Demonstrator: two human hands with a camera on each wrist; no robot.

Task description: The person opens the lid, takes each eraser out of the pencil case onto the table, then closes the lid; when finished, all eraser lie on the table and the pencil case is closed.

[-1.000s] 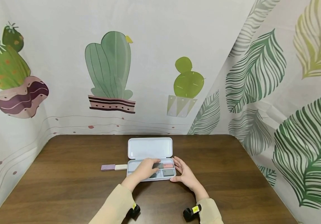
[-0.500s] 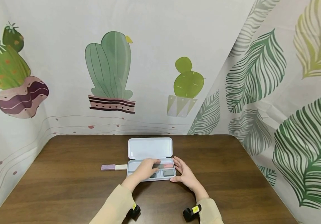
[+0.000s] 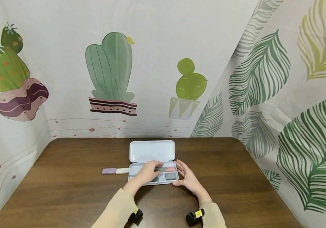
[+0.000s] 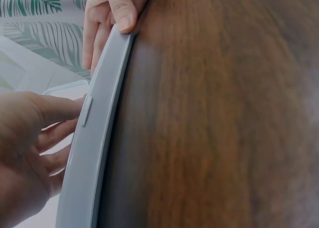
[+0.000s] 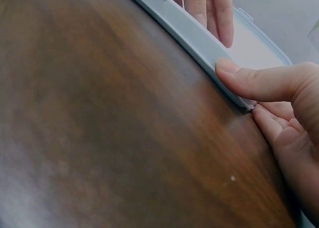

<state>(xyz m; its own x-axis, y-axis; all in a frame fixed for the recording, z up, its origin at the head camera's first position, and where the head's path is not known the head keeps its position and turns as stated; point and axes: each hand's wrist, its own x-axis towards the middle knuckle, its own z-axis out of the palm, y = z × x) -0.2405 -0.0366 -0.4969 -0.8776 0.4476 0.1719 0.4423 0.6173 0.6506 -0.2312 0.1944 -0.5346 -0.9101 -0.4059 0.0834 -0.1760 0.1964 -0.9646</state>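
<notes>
A pale hinged tin case (image 3: 163, 182) lies on the table with its lid (image 3: 152, 151) raised at the back. My left hand (image 3: 147, 172) reaches into its tray, thumb and index finger on either side of a dark grey rectangular block (image 3: 161, 169). Its other fingertips are hidden behind the case wall. With my right hand (image 3: 188, 178), I hold the case's right end, thumb on the front corner and fingers along the side. A pink block (image 3: 170, 169) sits right of the dark grey one. Nearer the front, a grey block (image 3: 170, 176) occupies a compartment.
Left of the case, a purple block (image 3: 109, 171) and a white block (image 3: 122, 171) lie end to end on the wooden table (image 3: 74, 193). A patterned cloth (image 3: 154, 69) with cacti and leaves hangs behind the table.
Both hands and the case stay in place. The head view has shifted very slightly; nothing else visibly differs.
</notes>
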